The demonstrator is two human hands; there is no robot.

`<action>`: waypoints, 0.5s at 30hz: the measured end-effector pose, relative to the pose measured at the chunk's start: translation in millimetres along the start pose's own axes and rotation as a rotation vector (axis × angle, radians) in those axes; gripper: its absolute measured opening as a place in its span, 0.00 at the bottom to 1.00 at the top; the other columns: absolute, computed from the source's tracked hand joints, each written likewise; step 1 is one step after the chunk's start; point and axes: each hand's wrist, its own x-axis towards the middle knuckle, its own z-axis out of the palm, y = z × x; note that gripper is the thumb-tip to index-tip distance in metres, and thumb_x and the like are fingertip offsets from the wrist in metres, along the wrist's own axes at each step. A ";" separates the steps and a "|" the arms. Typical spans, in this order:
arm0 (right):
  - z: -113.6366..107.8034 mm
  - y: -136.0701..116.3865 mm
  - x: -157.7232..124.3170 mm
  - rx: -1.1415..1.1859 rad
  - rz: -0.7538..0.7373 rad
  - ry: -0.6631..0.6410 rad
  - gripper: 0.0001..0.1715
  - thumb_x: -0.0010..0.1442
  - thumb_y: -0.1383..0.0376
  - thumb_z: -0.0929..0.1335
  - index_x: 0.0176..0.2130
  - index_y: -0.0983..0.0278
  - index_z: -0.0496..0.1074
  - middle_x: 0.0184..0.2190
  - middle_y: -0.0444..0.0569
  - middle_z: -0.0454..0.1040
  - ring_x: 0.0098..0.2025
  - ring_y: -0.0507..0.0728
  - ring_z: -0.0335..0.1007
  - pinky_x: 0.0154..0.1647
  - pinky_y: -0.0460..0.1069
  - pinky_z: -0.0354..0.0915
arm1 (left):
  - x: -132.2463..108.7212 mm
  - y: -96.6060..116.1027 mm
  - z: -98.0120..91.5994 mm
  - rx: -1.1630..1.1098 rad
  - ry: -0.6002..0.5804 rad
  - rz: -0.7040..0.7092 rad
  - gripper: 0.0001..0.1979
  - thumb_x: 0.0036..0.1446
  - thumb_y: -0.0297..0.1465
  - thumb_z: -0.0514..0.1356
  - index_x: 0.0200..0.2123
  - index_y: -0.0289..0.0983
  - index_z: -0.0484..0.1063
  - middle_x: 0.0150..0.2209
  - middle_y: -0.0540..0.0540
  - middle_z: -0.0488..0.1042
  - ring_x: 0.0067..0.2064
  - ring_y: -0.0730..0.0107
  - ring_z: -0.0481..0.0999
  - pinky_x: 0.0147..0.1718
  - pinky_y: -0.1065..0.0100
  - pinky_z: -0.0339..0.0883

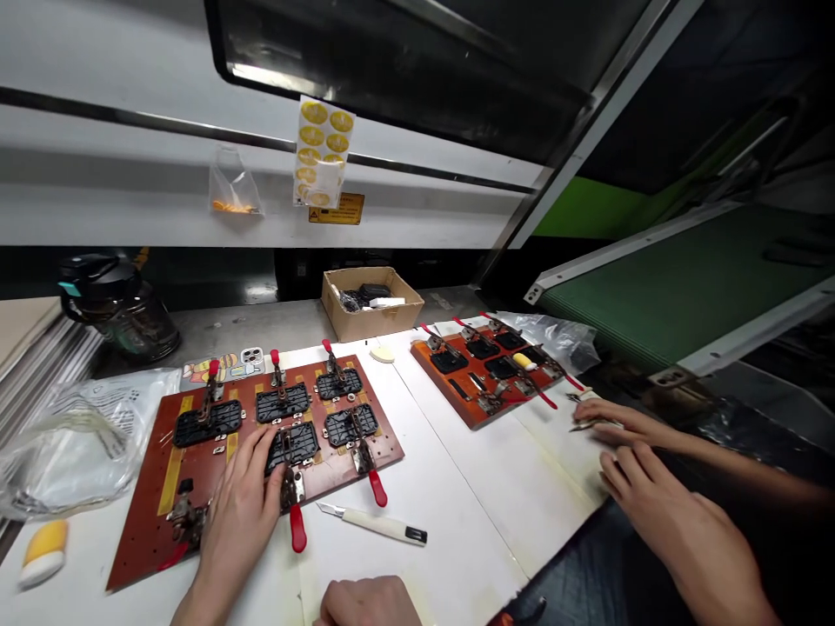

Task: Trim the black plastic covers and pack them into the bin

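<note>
Head view — left hand (238, 513) open on brown board (384, 448), right hand (365, 604) curled, empty.

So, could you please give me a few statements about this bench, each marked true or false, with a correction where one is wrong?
The left hand rests on the larger fixture board. True.
A craft knife lies on the white bench top. True.
The right hand grips that knife. False: it sits at the lower edge of the view, apart from the knife.
The farther fixture board has blue clamp handles. False: its clamp handles are red.
Another person's upper hand reaches in from the right. True.
</note>
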 end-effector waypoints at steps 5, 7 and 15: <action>-94.5 101.8 -45.3 -0.011 -0.003 0.255 0.20 0.75 0.54 0.57 0.48 0.57 0.74 0.47 0.46 0.77 0.45 0.55 0.74 0.44 0.54 0.71 | -5.7 14.9 -17.7 -0.032 0.242 0.117 0.26 0.68 0.34 0.54 0.67 0.44 0.56 0.66 0.41 0.63 0.66 0.53 0.64 0.64 0.48 0.60; -114.5 141.5 -64.7 -0.041 -0.008 0.512 0.26 0.74 0.50 0.53 0.43 0.52 0.75 0.41 0.43 0.79 0.46 0.57 0.74 0.43 0.54 0.70 | -8.3 27.2 -27.0 0.003 0.353 0.186 0.27 0.66 0.32 0.57 0.67 0.45 0.58 0.63 0.40 0.66 0.63 0.52 0.67 0.64 0.48 0.59; -100.9 187.2 -76.6 0.453 0.197 0.316 0.39 0.68 0.46 0.46 0.41 0.54 0.77 0.35 0.45 0.80 0.45 0.53 0.76 0.39 0.52 0.70 | 50.4 84.2 -27.3 -0.003 -0.012 0.112 0.17 0.68 0.40 0.51 0.56 0.44 0.67 0.59 0.43 0.70 0.60 0.56 0.70 0.58 0.56 0.65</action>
